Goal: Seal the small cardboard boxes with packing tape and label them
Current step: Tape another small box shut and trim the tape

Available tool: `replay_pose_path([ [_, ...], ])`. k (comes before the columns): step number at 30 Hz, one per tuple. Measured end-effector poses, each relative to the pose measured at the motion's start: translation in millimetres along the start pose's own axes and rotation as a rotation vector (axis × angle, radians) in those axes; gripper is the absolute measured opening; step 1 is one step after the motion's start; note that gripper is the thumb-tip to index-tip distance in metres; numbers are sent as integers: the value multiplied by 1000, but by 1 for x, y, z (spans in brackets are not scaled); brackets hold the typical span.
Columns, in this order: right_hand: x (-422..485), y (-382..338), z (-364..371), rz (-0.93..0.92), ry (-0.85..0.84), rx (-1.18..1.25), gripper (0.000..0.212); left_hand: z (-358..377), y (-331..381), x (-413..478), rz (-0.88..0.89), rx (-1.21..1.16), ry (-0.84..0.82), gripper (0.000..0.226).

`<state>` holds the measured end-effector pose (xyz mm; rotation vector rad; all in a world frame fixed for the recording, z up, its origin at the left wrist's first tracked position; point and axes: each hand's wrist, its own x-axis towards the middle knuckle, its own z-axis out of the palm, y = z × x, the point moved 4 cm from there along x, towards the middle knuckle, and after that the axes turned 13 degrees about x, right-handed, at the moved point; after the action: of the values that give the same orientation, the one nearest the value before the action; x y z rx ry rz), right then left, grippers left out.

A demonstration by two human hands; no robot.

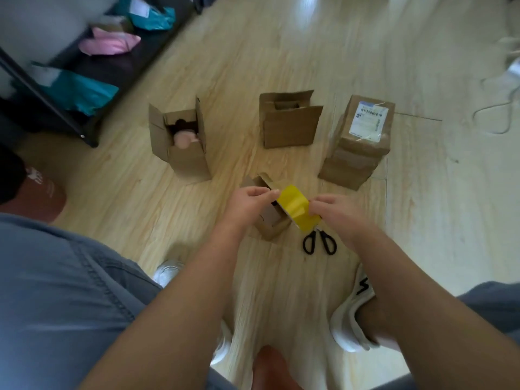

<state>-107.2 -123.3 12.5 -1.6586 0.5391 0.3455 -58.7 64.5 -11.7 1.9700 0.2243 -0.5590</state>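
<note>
Now: yellow packing-tape roll (295, 208) held over small open brown cardboard box (271, 223), near centre of wooden floor (281, 66).
Grip: left hand (251, 199) pinches the roll's left edge; right hand (336, 213) curls round its right side.

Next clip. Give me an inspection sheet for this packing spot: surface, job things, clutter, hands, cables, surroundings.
Surface: wooden floor, light planks.
Job's things: yellow tape roll held over a small open box; left open box with something pink inside; middle open box; labelled box, closed; scissors on the floor.
Clutter: teal mailer and pink mailer on the rack.
Grippers: left hand pinches the tape's edge; right hand grips the roll.
Cables: white cable looped far right.
Surroundings: dark rack; white shoe.
</note>
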Motion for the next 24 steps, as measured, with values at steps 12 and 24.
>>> replay_pose_path([
  [12, 3, 7, 39, -21, -305, -2, 19, -17, -6, 0, 29, -44, 181, 10],
  [24, 9, -8, 37, -70, -212, 78, 24, -23, -7, 16, -14, -46, 313, 14],
])
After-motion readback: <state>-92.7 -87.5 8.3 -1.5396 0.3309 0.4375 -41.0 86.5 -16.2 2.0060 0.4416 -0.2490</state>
